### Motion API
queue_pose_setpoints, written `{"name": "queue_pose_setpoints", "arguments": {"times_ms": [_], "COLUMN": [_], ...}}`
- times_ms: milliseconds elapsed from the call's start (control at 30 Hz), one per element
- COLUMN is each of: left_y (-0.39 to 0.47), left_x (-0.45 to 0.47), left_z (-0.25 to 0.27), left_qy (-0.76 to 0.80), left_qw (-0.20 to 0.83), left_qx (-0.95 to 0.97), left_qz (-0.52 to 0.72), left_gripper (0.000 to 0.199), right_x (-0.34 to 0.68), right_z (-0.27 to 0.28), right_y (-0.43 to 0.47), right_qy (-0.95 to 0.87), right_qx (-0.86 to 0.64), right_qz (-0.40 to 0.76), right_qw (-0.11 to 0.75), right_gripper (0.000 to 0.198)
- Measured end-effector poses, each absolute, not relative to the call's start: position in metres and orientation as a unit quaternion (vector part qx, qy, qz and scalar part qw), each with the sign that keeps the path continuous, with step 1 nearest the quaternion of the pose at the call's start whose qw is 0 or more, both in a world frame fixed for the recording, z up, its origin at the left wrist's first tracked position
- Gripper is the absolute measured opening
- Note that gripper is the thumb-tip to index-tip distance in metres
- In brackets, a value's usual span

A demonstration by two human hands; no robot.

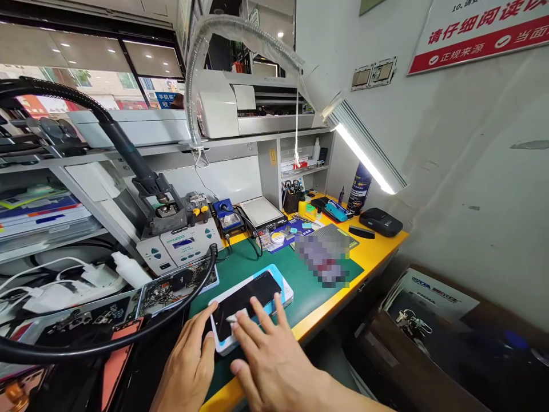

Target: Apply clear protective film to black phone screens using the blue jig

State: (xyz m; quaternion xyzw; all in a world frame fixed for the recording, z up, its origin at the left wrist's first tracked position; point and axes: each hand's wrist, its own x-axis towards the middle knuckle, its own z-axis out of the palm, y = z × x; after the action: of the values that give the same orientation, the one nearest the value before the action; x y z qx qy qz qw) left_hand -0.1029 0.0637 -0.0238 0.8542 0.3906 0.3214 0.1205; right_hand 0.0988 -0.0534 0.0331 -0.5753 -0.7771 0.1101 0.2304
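A black-screened smartphone lies face up on a white and light-blue box on the green mat. My left hand rests at its left end, fingers stretched, the index fingertip touching the near-left corner of the phone or box; I cannot tell which. Over the screen, my right hand spreads its fingers. Beneath its fingertips a small crumpled white wipe is pressed against the glass. The right thumb hangs apart from the others, near the box's front side.
A black hose arches close to my left hand. Behind are a hot-air station and a tray of circuit boards. A blurred grey item lies right on the mat. The lit lamp hangs above.
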Motion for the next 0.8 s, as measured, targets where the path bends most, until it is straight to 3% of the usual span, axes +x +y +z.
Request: {"name": "queue_pose_setpoints", "arguments": {"times_ms": [167,400,800], "left_y": [0.066,0.063,0.057], "left_x": [-0.105,-0.096,-0.098], "left_z": [-0.027,-0.022,-0.015], "left_qy": [0.389,0.408,0.417], "left_qw": [0.123,0.138,0.180], "left_qx": [0.853,0.836,0.832], "left_qz": [0.324,0.341,0.319], "left_gripper": [0.045,0.042,0.043], "right_x": [0.091,0.125,0.089], "right_z": [0.030,0.032,0.034], "right_y": [-0.051,-0.070,-0.053], "right_qy": [-0.799,-0.726,-0.774], "right_qx": [-0.541,-0.649,-0.583], "right_qz": [0.121,0.068,0.085], "right_qw": [0.233,0.217,0.233], "right_gripper": [0.059,0.052,0.050]}}
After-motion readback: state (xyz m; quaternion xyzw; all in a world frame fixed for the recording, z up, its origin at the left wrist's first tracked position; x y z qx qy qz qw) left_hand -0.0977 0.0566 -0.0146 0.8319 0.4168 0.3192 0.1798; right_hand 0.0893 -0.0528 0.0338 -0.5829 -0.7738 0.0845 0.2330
